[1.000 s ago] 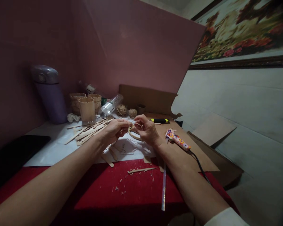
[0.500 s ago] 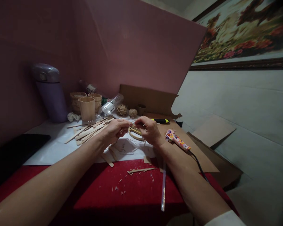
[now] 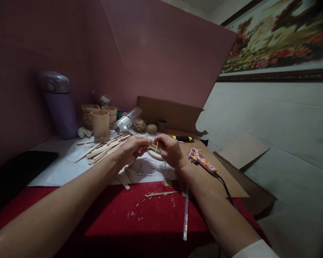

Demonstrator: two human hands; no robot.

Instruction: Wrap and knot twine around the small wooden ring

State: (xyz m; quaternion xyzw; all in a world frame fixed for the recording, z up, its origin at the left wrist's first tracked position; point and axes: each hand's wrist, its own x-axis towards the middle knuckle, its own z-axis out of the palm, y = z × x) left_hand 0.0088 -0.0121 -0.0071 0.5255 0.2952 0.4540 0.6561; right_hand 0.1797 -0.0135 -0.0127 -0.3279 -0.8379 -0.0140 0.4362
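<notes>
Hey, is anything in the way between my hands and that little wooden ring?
Nothing visible. The left hand and right hand both pinch the wooden ring from opposite sides, over the white sheet. The pile of sticks lies off to its left, the glue gun to its right, neither between hand and ring.

On my feed, my left hand (image 3: 129, 150) and right hand (image 3: 171, 150) are both bare, and so are the forearms behind them. The left arm is bare along all that shows. On the right arm, an off-white sleeve (image 3: 254, 249) with a soft, rounded edge begins near the elbow.
</notes>
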